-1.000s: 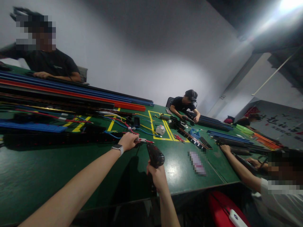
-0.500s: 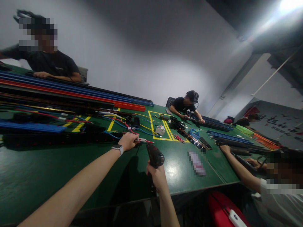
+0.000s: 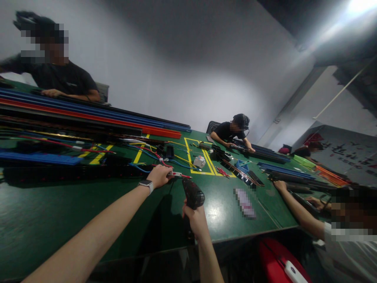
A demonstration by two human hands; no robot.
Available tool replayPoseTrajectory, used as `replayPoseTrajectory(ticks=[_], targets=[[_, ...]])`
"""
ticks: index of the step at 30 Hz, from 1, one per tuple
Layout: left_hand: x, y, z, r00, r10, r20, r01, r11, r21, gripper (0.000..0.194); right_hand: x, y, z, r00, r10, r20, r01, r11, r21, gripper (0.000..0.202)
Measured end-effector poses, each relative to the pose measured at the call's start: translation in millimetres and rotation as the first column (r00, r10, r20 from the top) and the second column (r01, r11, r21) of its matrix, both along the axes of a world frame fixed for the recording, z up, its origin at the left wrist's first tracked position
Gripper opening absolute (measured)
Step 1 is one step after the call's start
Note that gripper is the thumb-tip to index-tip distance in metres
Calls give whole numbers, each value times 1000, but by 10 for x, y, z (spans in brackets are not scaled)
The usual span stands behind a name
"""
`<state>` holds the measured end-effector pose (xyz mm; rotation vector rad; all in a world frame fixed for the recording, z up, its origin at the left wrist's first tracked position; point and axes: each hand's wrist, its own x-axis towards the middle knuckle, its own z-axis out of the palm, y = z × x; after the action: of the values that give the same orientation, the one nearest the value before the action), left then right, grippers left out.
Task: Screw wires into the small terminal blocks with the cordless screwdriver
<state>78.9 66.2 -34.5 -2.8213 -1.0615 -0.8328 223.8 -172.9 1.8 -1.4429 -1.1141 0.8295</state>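
In my right hand [image 3: 194, 220] is a black cordless drill [image 3: 193, 195], fingers wrapped round its grip, its nose pointing away from me. My left hand [image 3: 160, 176], with a watch [image 3: 146, 183] on the wrist, is closed at the end of a long black strip [image 3: 88, 175]. Its fingers pinch a small white-and-red part [image 3: 176, 174], which juts out to the right close to the drill's nose. Whether the drill touches it I cannot tell. Red, blue and yellow wires [image 3: 147, 148] lie just beyond my left hand.
Long blue and orange channels [image 3: 160, 131] lie across the far left. A white block [image 3: 199, 161], several red pieces [image 3: 223, 172], a blue bin [image 3: 242, 166] and a blurred-out phone-like object [image 3: 245, 203] lie to the right. Co-workers sit round the table, one arm [image 3: 300, 206] close at right.
My hands and the drill hold almost the same place. The person at far left has shifted their head slightly left; the person across the table has moved slightly right.
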Motion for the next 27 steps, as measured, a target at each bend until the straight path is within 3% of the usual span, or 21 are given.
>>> replayPoseTrajectory(ticks=[27], targets=[[-6,-39,56,1000,-7,-17,7,1000,-7,25,-29,-5,35,999,-6,-43,6,1000,11,18]])
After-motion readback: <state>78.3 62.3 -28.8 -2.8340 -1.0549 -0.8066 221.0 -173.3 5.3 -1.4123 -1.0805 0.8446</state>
